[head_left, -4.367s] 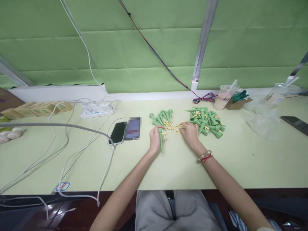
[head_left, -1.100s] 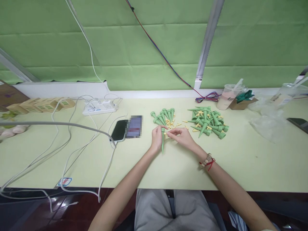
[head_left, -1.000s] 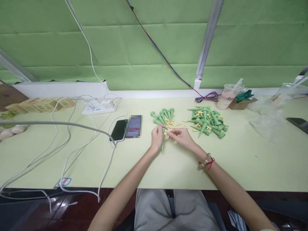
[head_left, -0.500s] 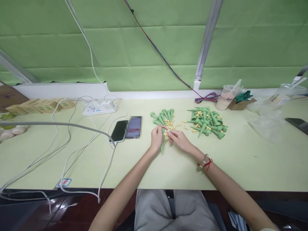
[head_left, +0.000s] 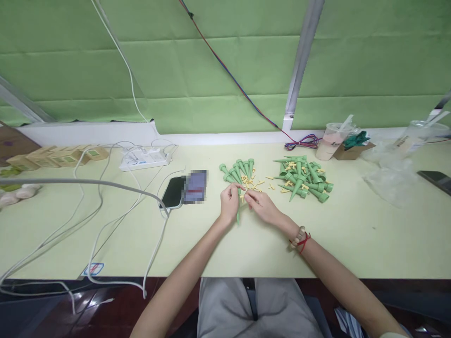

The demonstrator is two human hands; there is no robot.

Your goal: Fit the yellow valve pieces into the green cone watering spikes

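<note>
Right hand (head_left: pixel 262 205), earlier over loose yellow plastic pieces (head_left: pixel 260 182), is now working beside left hand (head_left: pixel 229 203). Fingers are curling tighter than a second ago, tips pressing together just beside small yellow plastic fitting (head_left: pixel 242 199) at side of slim green conical plastic spike (head_left: pixel 238 217); we cannot tell whether they are pinching anything. Left fingers are gripping spike, tip pointing towards us. We are judging: work is shifting from gathering to fine handling.
</note>
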